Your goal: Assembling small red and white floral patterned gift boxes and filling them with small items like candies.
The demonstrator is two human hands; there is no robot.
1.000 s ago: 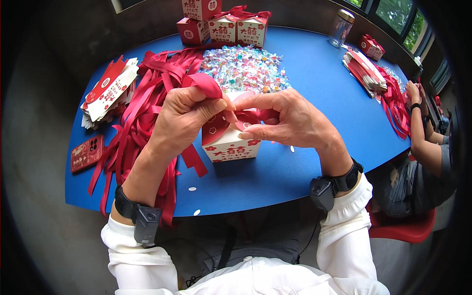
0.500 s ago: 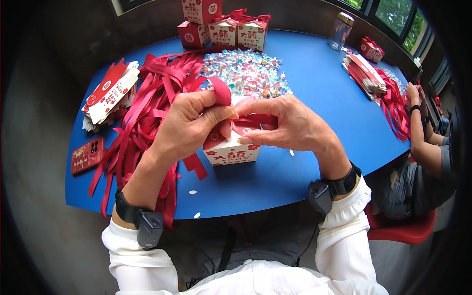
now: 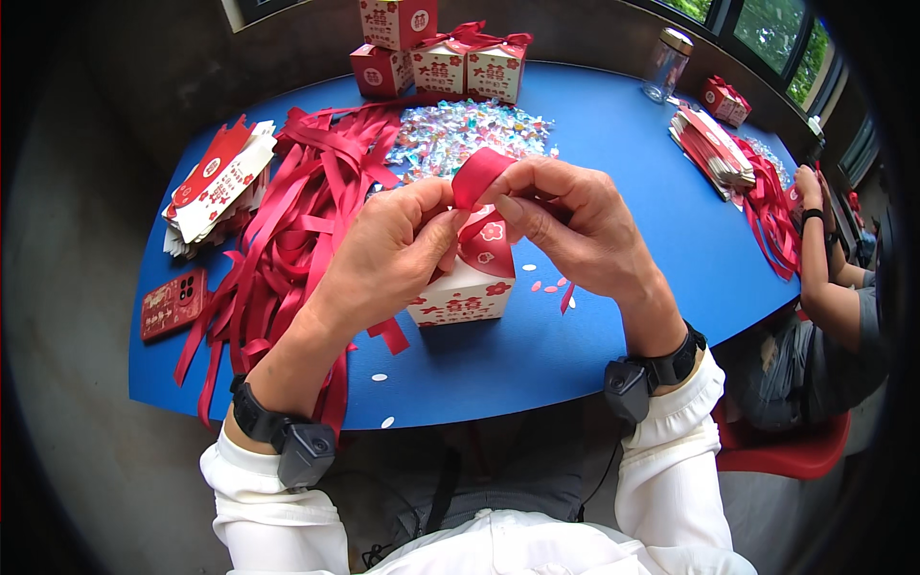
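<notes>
A small white and red gift box (image 3: 462, 295) stands upright near the front of the blue table, its red lid printed with flowers. Over its top, my left hand (image 3: 393, 244) and my right hand (image 3: 580, 225) pinch a dark red satin ribbon (image 3: 479, 174), which arches in a loop between them. Both sets of fingers are closed on it. One ribbon tail hangs at the box's left and another below my right hand. My fingers hide where the ribbon crosses the lid.
Loose red ribbons (image 3: 302, 206) are heaped left of the box. Wrapped candies (image 3: 470, 129) lie behind it. Flat box blanks (image 3: 216, 187) and a phone (image 3: 172, 304) sit far left. Finished boxes (image 3: 494, 75) and a jar (image 3: 667, 65) stand behind. A co-worker (image 3: 824, 278) sits right.
My right hand has moved up off the box's side to the ribbon. The ribbon loop has shifted right between my hands, and pink paper bits now show right of the box.
</notes>
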